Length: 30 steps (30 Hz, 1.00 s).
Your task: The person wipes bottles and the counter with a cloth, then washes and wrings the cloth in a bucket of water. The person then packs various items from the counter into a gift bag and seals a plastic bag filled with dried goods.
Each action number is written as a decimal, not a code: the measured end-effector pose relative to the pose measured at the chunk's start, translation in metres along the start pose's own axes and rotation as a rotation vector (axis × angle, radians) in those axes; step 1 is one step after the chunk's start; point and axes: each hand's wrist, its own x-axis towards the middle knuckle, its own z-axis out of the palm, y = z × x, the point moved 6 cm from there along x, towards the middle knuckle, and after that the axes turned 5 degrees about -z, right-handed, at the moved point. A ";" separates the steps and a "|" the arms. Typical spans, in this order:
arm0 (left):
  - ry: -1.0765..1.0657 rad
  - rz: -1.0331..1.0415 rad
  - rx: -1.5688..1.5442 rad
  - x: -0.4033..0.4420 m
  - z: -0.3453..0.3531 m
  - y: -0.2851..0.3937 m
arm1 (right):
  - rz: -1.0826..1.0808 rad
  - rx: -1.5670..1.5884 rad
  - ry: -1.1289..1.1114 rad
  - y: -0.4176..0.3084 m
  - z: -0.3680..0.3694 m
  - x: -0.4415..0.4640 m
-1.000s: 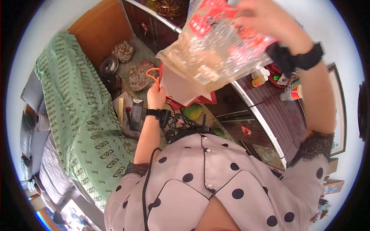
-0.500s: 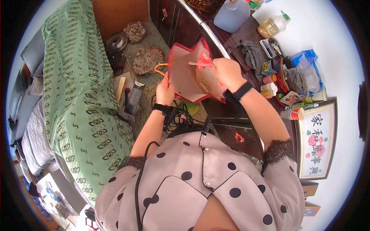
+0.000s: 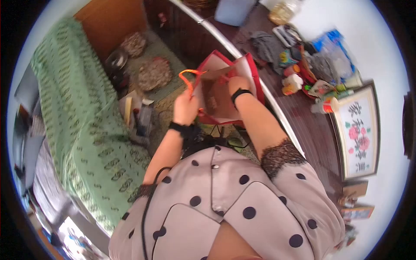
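Gift bag (image 3: 248, 67), red outside and pale within, is held mouth-up in the middle of the scene, just beside the dark bench (image 3: 299, 130). Down inside, a brownish packet (image 3: 216, 95) with a pale label can be made out, softly blurred. At the bag's left rim, the orange cord handle (image 3: 183, 79) is gripped by the left hand (image 3: 186, 108), fingers curled round it. Over from the right, the right hand (image 3: 239, 83) is dipped into the bag's mouth, near the packet; its fingers are hidden, so whether anything is gripped cannot be told.

Out to the right, the bench is crowded: a grey cloth (image 3: 266, 45), a white-capped bottle (image 3: 293, 82) and a paper cup (image 3: 331, 105) are spread along it, a framed picture (image 3: 357, 130) set beyond. Off left, a long shape is covered by green cloth (image 3: 86, 121); between, on the floor (image 3: 175, 60), a round pale heap (image 3: 155, 73) is seen.
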 end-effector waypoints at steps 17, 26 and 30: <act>-0.149 -0.128 -0.033 0.031 -0.002 0.018 | 0.040 -0.022 -0.321 0.010 -0.010 0.004; -0.129 -0.300 -0.047 0.034 -0.010 0.024 | -0.465 0.483 -0.004 0.001 -0.064 -0.043; -0.090 -0.457 -0.170 0.037 -0.030 0.003 | -0.649 0.893 0.366 0.089 -0.129 -0.099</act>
